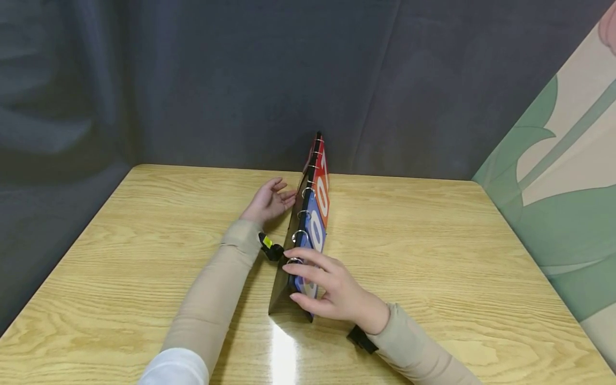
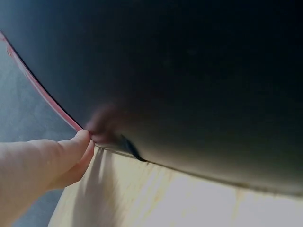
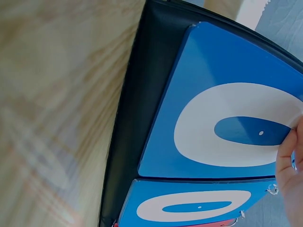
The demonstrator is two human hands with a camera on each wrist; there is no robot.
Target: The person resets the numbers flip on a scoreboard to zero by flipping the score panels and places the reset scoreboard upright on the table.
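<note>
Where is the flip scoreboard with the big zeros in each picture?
Head: the scoreboard stands edge-on at the middle of the table, between both hands.
Left wrist: its dark back fills the top and right.
Right wrist: its blue zero cards fill the right.
Shared landmark: the light wooden tabletop.

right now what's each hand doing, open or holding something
Left hand: open, fingertips touching the scoreboard's black back.
Right hand: open, fingers resting on its blue cards.
</note>
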